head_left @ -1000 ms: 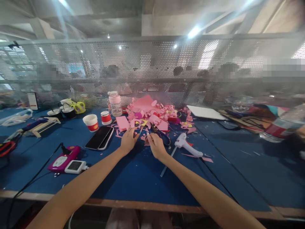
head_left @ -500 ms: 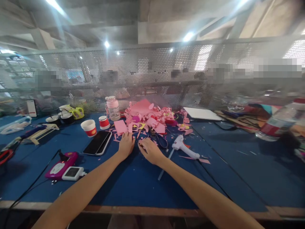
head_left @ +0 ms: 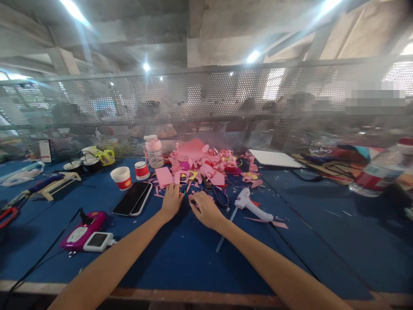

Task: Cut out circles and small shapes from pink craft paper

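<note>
We are observing both hands working at the near edge of a heap of pink paper scraps (head_left: 206, 163) on the blue table (head_left: 180, 249). The left hand (head_left: 172, 200) is lying palm down, fingers spread flat, pressing on small pink offcuts (head_left: 180, 189) and gripping nothing. The right hand (head_left: 204, 209) is resting just right of it, fingers curled toward the scraps (whether they are pinching a piece we cannot tell). Black scissors (head_left: 219, 193) are lying just beyond the right hand, and a white glue gun (head_left: 253, 206) is lying near it on the right. Two phones (head_left: 133, 198) are lying left of the left hand, with two red-and-white cups (head_left: 129, 174) farther back.
</note>
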Action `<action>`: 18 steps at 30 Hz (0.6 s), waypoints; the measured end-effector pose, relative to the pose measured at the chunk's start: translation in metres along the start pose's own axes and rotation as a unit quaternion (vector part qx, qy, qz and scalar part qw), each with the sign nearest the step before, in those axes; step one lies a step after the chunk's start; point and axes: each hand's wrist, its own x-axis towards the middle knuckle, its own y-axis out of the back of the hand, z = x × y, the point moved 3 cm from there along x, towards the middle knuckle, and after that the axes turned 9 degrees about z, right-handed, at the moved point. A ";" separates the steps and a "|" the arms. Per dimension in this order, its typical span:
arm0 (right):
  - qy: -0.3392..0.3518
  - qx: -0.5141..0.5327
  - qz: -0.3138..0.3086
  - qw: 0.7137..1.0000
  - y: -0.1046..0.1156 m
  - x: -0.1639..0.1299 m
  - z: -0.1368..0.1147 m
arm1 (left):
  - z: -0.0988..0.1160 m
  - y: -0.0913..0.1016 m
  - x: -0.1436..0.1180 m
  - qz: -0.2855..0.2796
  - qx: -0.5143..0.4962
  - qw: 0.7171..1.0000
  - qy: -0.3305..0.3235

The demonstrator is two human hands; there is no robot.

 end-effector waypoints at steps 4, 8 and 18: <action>-0.021 0.012 -0.022 0.999 -0.002 -0.001 0.002 | -0.004 -0.003 0.000 0.004 -0.031 0.999 0.025; -0.037 0.010 -0.082 0.996 -0.006 -0.004 0.001 | -0.005 -0.004 0.002 -0.007 -0.086 0.995 0.047; -0.043 -0.044 -0.198 0.978 -0.009 -0.006 0.002 | -0.004 -0.003 0.003 -0.023 -0.091 0.994 0.061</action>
